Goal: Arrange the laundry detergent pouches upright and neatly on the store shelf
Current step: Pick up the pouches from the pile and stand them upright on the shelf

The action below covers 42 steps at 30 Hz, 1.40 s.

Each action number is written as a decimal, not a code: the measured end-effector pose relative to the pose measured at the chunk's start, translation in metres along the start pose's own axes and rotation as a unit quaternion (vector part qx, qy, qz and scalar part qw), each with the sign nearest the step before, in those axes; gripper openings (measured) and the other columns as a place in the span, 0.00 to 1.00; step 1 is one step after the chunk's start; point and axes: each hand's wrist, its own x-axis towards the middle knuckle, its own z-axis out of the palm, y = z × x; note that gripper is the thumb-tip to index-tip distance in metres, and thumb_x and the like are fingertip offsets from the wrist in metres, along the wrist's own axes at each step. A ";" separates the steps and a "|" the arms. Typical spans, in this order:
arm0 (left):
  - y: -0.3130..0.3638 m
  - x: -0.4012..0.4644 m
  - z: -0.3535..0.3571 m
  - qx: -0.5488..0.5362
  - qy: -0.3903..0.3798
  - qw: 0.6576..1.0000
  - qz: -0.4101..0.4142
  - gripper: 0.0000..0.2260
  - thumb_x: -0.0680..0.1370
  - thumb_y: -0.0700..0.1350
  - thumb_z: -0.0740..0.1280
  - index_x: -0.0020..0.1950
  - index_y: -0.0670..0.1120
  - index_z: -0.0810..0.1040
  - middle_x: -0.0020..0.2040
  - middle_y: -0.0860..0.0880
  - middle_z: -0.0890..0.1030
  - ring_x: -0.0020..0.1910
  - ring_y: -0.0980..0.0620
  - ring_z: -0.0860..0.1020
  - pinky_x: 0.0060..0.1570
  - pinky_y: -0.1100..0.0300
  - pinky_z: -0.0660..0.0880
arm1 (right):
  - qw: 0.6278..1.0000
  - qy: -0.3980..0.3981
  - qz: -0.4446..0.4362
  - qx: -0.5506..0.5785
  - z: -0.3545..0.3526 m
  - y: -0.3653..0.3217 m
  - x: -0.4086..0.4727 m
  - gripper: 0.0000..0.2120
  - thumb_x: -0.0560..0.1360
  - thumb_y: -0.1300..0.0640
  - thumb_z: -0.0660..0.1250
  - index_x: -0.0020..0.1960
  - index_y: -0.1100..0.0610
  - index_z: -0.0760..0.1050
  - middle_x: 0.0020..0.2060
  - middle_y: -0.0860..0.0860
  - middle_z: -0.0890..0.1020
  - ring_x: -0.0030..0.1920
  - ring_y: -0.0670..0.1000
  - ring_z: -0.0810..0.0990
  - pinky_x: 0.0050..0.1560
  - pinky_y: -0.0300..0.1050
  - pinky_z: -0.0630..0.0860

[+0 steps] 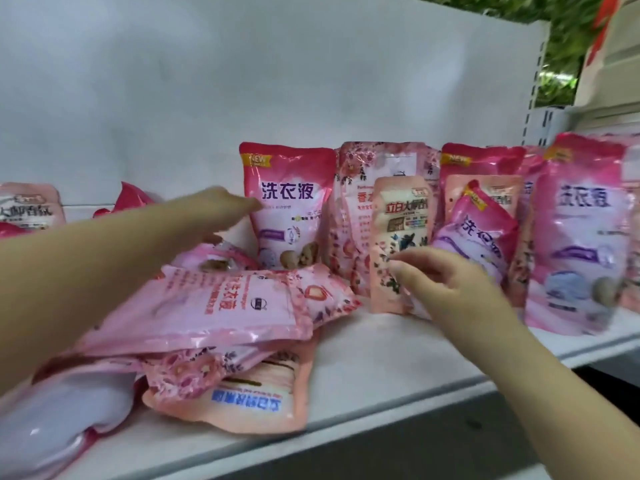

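Left hand (221,206) is reaching toward the upright pink pouch (289,206) at the back wall, fingers extended and holding nothing, fingertips at its left edge. Right hand (446,282) is hovering in front of the small peach pouch (398,244), fingers loosely spread; whether it is touching the pouch I cannot tell. A heap of flat pouches (221,306) is lying at front left of the white shelf (398,382), 1 upside down. Further pouches are standing in a loose row to the right, 1 leaning pouch (481,233) among them. Judgement: steady the back pouch first, square each base, then lift flat pouches singly, since liquid fill is likely slumping.
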 end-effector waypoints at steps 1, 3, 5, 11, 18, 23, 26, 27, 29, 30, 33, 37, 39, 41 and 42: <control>0.003 -0.011 -0.003 0.026 0.010 1.000 0.007 0.23 0.76 0.57 0.63 0.62 0.41 0.71 0.65 0.42 0.73 0.60 0.44 0.74 0.61 0.49 0.70 | 0.999 0.027 0.016 -0.025 -0.011 0.009 -0.006 0.02 0.74 0.51 0.65 0.44 0.44 0.75 0.38 0.38 0.79 0.39 0.33 0.76 0.41 0.26 0.71; 0.013 -0.039 0.002 0.094 0.006 0.994 0.051 0.23 0.76 0.60 0.60 0.61 0.44 0.72 0.65 0.42 0.73 0.59 0.43 0.73 0.64 0.47 0.68 | 0.992 0.071 0.055 -0.092 -0.027 0.029 -0.005 0.12 0.75 0.48 0.64 0.55 0.51 0.76 0.49 0.47 0.81 0.48 0.43 0.78 0.50 0.40 0.74; 0.027 -0.067 0.019 0.164 -0.029 0.978 0.125 0.26 0.78 0.61 0.55 0.63 0.41 0.72 0.66 0.41 0.72 0.59 0.45 0.72 0.65 0.50 0.65 | 0.974 0.060 0.130 -0.174 -0.032 0.044 0.001 0.30 0.74 0.42 0.61 0.70 0.58 0.64 0.66 0.56 0.71 0.63 0.55 0.71 0.61 0.50 0.69; 0.056 -0.101 0.088 0.127 -0.115 0.968 0.181 0.31 0.75 0.66 0.54 0.64 0.43 0.74 0.58 0.45 0.78 0.54 0.47 0.77 0.61 0.51 0.72 | 0.978 -0.012 0.172 -0.114 -0.024 0.049 0.004 0.19 0.76 0.44 0.61 0.58 0.57 0.69 0.51 0.52 0.72 0.51 0.51 0.73 0.51 0.42 0.66; 0.063 -0.079 0.136 -0.052 -0.154 0.982 0.096 0.26 0.77 0.61 0.58 0.65 0.42 0.69 0.59 0.40 0.76 0.56 0.41 0.75 0.60 0.49 0.72 | 0.990 -0.024 0.121 -0.062 -0.022 0.051 -0.010 0.29 0.74 0.50 0.68 0.70 0.60 0.65 0.65 0.53 0.73 0.62 0.51 0.73 0.60 0.39 0.66; 0.051 -0.081 0.151 -0.003 -0.129 0.989 0.069 0.33 0.75 0.64 0.59 0.68 0.40 0.68 0.65 0.39 0.73 0.58 0.41 0.73 0.52 0.57 0.69 | 0.995 -0.014 0.085 0.057 -0.023 0.059 -0.018 0.26 0.71 0.60 0.71 0.67 0.61 0.70 0.63 0.53 0.75 0.60 0.44 0.72 0.62 0.35 0.65; 0.043 -0.081 0.153 -0.093 -0.145 0.980 0.099 0.26 0.74 0.62 0.63 0.61 0.43 0.74 0.53 0.42 0.80 0.50 0.43 0.78 0.53 0.52 0.75 | 0.993 0.009 0.039 0.113 -0.022 0.062 -0.022 0.25 0.70 0.64 0.71 0.66 0.61 0.71 0.65 0.52 0.73 0.64 0.43 0.70 0.67 0.38 0.64; 0.042 -0.082 0.153 -0.123 -0.137 0.976 0.119 0.20 0.74 0.60 0.64 0.55 0.45 0.77 0.45 0.44 0.80 0.43 0.46 0.78 0.47 0.54 0.76 | 0.992 0.018 0.018 0.123 -0.022 0.063 -0.023 0.25 0.70 0.65 0.71 0.66 0.61 0.71 0.66 0.51 0.72 0.66 0.42 0.68 0.69 0.39 0.63; 0.038 -0.086 0.151 -0.183 -0.114 0.963 0.163 0.10 0.75 0.55 0.65 0.46 0.49 0.77 0.35 0.50 0.78 0.32 0.53 0.74 0.33 0.60 0.71 | 0.991 0.023 -0.023 0.133 -0.023 0.063 -0.023 0.25 0.70 0.67 0.70 0.66 0.59 0.71 0.67 0.44 0.68 0.66 0.38 0.64 0.68 0.35 0.61; 0.038 -0.087 0.149 -0.230 -0.115 0.951 0.173 0.09 0.75 0.53 0.66 0.46 0.48 0.78 0.35 0.50 0.80 0.32 0.53 0.76 0.33 0.60 0.71 | 0.990 0.020 -0.047 0.130 -0.025 0.062 -0.023 0.25 0.70 0.67 0.70 0.66 0.57 0.70 0.67 0.40 0.66 0.66 0.35 0.63 0.67 0.31 0.60; 0.039 -0.086 0.146 -0.372 -0.163 0.898 0.167 0.09 0.73 0.45 0.67 0.50 0.43 0.78 0.40 0.47 0.83 0.38 0.49 0.81 0.36 0.55 0.78 | 0.990 0.035 -0.121 0.065 -0.032 0.062 -0.020 0.27 0.71 0.69 0.68 0.65 0.51 0.66 0.61 0.29 0.62 0.63 0.28 0.60 0.59 0.18 0.57; 0.037 -0.080 0.150 -0.347 -0.176 0.910 0.146 0.04 0.75 0.42 0.66 0.48 0.44 0.77 0.42 0.45 0.82 0.38 0.48 0.81 0.36 0.55 0.79 | 0.993 0.037 -0.113 -0.016 -0.033 0.072 -0.016 0.32 0.71 0.64 0.70 0.68 0.42 0.62 0.70 0.35 0.54 0.68 0.35 0.53 0.69 0.30 0.53; 0.035 -0.077 0.153 -0.330 -0.181 0.916 0.135 0.06 0.74 0.42 0.67 0.50 0.44 0.77 0.48 0.41 0.82 0.45 0.42 0.81 0.48 0.45 0.78 | 0.993 0.063 -0.045 0.090 -0.034 0.073 -0.016 0.40 0.69 0.61 0.72 0.70 0.38 0.55 0.73 0.41 0.53 0.70 0.42 0.58 0.73 0.47 0.57; 0.034 -0.076 0.151 -0.341 -0.189 0.914 0.117 0.09 0.73 0.42 0.67 0.52 0.44 0.77 0.50 0.41 0.82 0.50 0.40 0.80 0.55 0.41 0.75 | 0.969 0.071 0.051 0.231 -0.042 0.072 -0.011 0.43 0.68 0.61 0.72 0.74 0.45 0.51 0.72 0.47 0.60 0.65 0.47 0.67 0.70 0.53 0.63; 0.034 -0.077 0.151 -0.351 -0.194 0.909 0.111 0.08 0.74 0.42 0.67 0.52 0.44 0.77 0.50 0.42 0.82 0.51 0.41 0.80 0.56 0.41 0.75 | 0.954 0.048 0.099 0.279 -0.047 0.074 -0.007 0.41 0.68 0.60 0.71 0.75 0.49 0.53 0.70 0.50 0.66 0.63 0.49 0.70 0.68 0.53 0.65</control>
